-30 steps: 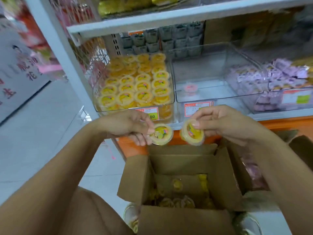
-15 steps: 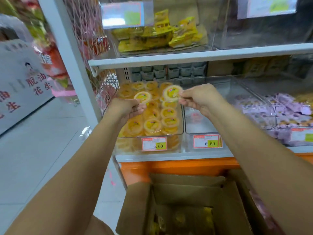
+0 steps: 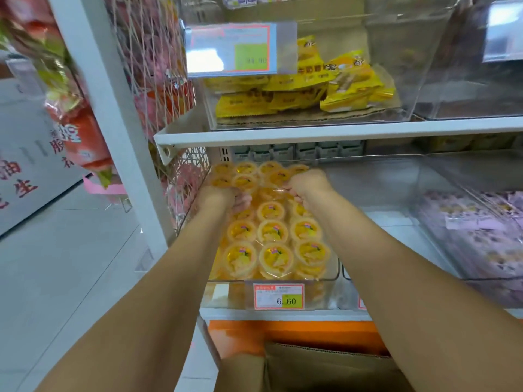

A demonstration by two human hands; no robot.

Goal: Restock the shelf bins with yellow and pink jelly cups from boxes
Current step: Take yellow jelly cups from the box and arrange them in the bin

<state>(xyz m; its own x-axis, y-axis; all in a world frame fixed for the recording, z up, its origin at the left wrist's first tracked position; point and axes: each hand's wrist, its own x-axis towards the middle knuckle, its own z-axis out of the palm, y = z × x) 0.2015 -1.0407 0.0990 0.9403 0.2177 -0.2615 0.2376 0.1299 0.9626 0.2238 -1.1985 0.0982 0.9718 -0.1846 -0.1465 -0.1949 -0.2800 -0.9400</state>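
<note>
**A:** Two hands show here, both yours. Where are they?

**B:** Your left hand (image 3: 223, 198) and your right hand (image 3: 308, 183) both reach into the clear bin (image 3: 223, 295) on the lower shelf (image 3: 283, 314). They sit over the back rows of yellow jelly cups (image 3: 273, 230).

**A:** What do they hold?

**B:** You have the fingers of both curled, with the backs toward the camera. I cannot tell whether either grips a cup.

**A:** And the cups?

**B:** They stand lids up in rows that reach the bin's front wall, above the price tag (image 3: 278, 297). Your cardboard box (image 3: 325, 369) is below, in front of the shelf. Another clear bin (image 3: 396, 193) stands just beside on your right, and purple packets (image 3: 481, 244) lie in the one past it.
</note>
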